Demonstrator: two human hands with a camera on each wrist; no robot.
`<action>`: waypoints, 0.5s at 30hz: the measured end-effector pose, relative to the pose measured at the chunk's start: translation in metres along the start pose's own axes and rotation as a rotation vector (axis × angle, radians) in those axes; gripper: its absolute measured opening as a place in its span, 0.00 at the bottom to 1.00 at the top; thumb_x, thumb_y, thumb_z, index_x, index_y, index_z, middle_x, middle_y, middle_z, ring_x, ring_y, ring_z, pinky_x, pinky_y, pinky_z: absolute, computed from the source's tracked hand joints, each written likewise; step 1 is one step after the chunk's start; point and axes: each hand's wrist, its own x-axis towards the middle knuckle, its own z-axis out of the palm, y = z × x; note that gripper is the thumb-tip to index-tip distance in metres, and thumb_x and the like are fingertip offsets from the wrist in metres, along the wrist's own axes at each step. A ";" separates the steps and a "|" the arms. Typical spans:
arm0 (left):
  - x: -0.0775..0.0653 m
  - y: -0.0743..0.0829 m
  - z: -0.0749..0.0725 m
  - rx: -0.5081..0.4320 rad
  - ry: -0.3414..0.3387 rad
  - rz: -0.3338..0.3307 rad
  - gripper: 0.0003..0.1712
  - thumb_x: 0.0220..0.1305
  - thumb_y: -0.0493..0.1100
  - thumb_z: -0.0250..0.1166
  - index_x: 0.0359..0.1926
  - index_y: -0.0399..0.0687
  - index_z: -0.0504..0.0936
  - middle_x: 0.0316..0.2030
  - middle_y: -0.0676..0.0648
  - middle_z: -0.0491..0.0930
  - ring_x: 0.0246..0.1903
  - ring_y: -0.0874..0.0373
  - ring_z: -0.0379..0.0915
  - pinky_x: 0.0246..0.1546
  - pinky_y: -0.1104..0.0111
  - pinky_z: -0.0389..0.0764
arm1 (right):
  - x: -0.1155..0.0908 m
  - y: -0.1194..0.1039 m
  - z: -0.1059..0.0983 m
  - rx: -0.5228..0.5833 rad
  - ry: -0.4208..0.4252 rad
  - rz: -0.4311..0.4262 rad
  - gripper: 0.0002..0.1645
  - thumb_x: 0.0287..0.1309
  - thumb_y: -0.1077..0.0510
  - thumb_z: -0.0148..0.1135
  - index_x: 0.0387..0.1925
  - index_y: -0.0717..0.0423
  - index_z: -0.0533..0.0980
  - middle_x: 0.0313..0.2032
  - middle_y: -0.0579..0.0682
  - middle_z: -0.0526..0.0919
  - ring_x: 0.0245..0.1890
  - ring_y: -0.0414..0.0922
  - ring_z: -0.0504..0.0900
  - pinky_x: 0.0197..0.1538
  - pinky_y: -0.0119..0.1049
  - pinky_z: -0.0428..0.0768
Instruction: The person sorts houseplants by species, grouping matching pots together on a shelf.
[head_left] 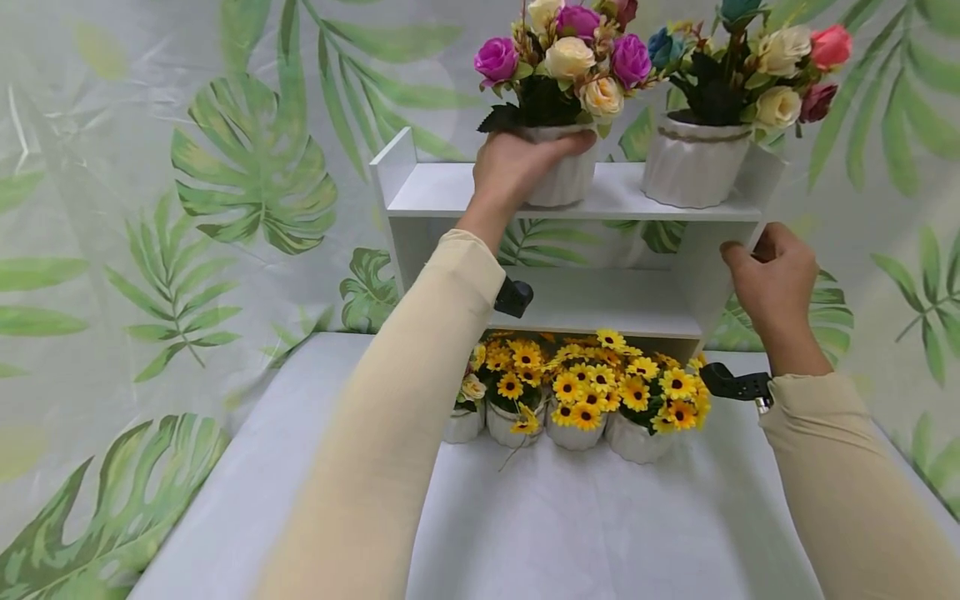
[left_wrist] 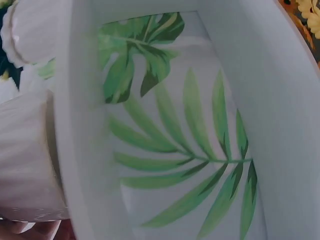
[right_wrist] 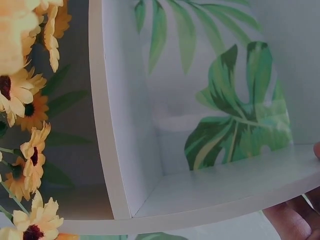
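A white fluted pot (head_left: 562, 179) of purple and cream roses stands at the top board of a white shelf unit (head_left: 438, 192). My left hand (head_left: 510, 171) grips this pot, its thumb along the front just under the rim. In the left wrist view the same pot (left_wrist: 27, 160) shows beside the shelf edge, with fingertips (left_wrist: 37, 231) at its end. At the unit's right side panel (head_left: 723, 183), my right hand (head_left: 780, 275) pinches the edge between thumb and fingers. The right wrist view shows its fingers (right_wrist: 290, 220) at the panel's outer face.
A second white pot (head_left: 693, 167) with cream, coral and teal roses stands on the top board's right. Several potted flowers, mostly yellow daisies (head_left: 588, 383), line the white table (head_left: 570, 525) before the unit. A leaf-print sheet (head_left: 255, 167) hangs behind.
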 end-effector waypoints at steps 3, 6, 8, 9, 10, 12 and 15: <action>0.003 0.001 0.010 0.011 -0.015 -0.006 0.58 0.46 0.74 0.70 0.74 0.57 0.60 0.69 0.55 0.69 0.67 0.61 0.66 0.66 0.72 0.69 | 0.000 -0.001 0.000 -0.001 -0.002 0.002 0.32 0.65 0.42 0.52 0.66 0.50 0.72 0.64 0.55 0.78 0.58 0.49 0.77 0.62 0.48 0.78; 0.005 0.002 0.017 0.010 -0.015 0.011 0.58 0.47 0.74 0.70 0.74 0.57 0.60 0.69 0.55 0.69 0.67 0.60 0.65 0.66 0.71 0.69 | 0.000 -0.002 0.000 0.007 -0.003 0.000 0.31 0.65 0.42 0.53 0.65 0.50 0.72 0.63 0.55 0.78 0.57 0.48 0.78 0.61 0.47 0.78; 0.006 0.003 0.020 0.012 -0.007 0.033 0.58 0.47 0.73 0.70 0.74 0.57 0.59 0.70 0.54 0.68 0.68 0.60 0.65 0.67 0.71 0.68 | 0.000 -0.002 0.000 0.015 -0.005 -0.003 0.31 0.65 0.42 0.53 0.66 0.50 0.72 0.63 0.56 0.78 0.58 0.49 0.78 0.62 0.48 0.78; 0.006 0.003 0.022 0.013 -0.004 0.040 0.58 0.48 0.73 0.70 0.74 0.57 0.59 0.70 0.54 0.68 0.68 0.60 0.65 0.67 0.71 0.68 | -0.001 -0.002 0.001 0.018 -0.005 -0.006 0.31 0.65 0.43 0.53 0.66 0.50 0.72 0.64 0.56 0.78 0.58 0.49 0.78 0.63 0.50 0.78; 0.007 0.003 0.023 0.013 -0.003 0.046 0.58 0.48 0.73 0.70 0.74 0.57 0.59 0.70 0.54 0.68 0.68 0.60 0.65 0.67 0.71 0.68 | -0.001 -0.002 0.001 0.020 -0.003 -0.008 0.31 0.65 0.43 0.53 0.66 0.51 0.72 0.64 0.56 0.78 0.59 0.50 0.78 0.63 0.51 0.78; 0.008 0.002 0.026 -0.001 0.000 0.058 0.57 0.49 0.72 0.70 0.75 0.57 0.59 0.70 0.54 0.68 0.69 0.60 0.64 0.67 0.70 0.68 | -0.001 -0.001 0.000 0.021 -0.002 -0.011 0.32 0.65 0.43 0.53 0.66 0.51 0.72 0.64 0.57 0.78 0.59 0.51 0.78 0.64 0.52 0.77; 0.009 0.001 0.030 -0.033 0.003 0.068 0.56 0.49 0.71 0.70 0.74 0.59 0.59 0.70 0.55 0.68 0.69 0.60 0.64 0.67 0.70 0.69 | -0.001 0.000 -0.001 0.022 0.000 -0.015 0.32 0.65 0.43 0.53 0.67 0.52 0.71 0.64 0.57 0.77 0.60 0.53 0.78 0.64 0.53 0.77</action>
